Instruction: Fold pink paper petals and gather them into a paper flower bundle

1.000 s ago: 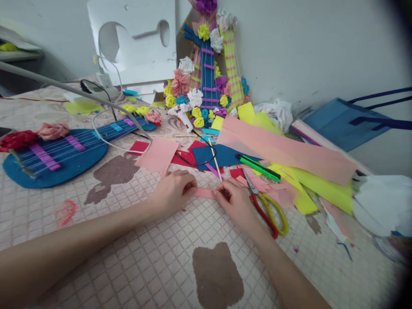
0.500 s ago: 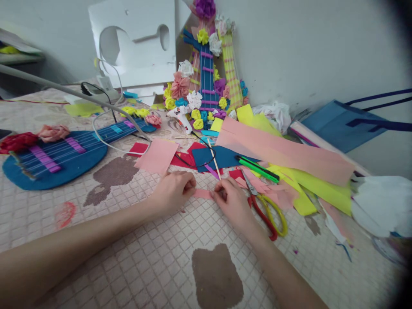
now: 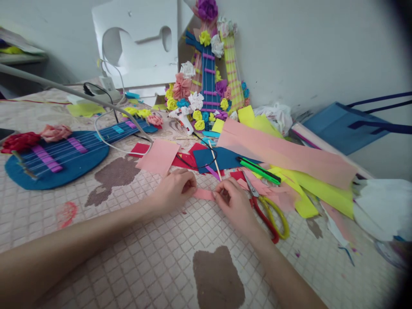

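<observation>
Head view: your left hand [image 3: 175,189] and right hand [image 3: 234,205] each had a closed pinch grip on opposite ends of the pink strip [image 3: 204,195], which sat between them at the worktop [image 3: 154,262], presumably to keep it straight. Scissors [image 3: 269,216] lay just beside your right wrist, likely parked for quick reach. Worktop cover was grid-patterned with ragged brown patches [image 3: 219,277]; a plain pale wall [image 3: 309,47] stood behind.
</observation>
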Tool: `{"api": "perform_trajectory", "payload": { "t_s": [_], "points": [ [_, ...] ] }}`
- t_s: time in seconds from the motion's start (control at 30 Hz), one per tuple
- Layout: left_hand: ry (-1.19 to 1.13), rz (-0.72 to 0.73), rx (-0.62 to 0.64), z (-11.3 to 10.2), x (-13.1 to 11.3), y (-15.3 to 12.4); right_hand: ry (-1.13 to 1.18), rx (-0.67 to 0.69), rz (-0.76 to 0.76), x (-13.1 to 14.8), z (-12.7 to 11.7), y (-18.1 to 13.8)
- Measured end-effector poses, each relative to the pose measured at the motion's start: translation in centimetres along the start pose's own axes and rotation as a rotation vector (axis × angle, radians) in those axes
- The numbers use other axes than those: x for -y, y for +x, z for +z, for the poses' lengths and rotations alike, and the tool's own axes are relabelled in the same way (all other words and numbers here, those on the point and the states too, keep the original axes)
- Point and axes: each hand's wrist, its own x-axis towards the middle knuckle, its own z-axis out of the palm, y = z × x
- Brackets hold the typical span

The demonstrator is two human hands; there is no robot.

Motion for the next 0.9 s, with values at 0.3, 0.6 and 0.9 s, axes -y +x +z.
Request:
{"api": "perform_trajectory", "payload": {
  "t_s": [0.3, 0.6, 0.9],
  "points": [
    [-0.377, -0.041, 0.144, -1.6, -1.4, -0.8, 0.240, 0.079, 0.045, 2.0, 0.3, -0.7],
    [-0.455, -0.112, 0.159, -1.6, -1.9, -0.9, 0.640, 0.223, 0.243, 2.0, 0.6, -0.7],
    [-0.473, -0.098, 0.153, -1.7, -1.5, -0.7, 0.638, 0.221, 0.267, 1.8, 0.6, -0.7]
  ]
}}
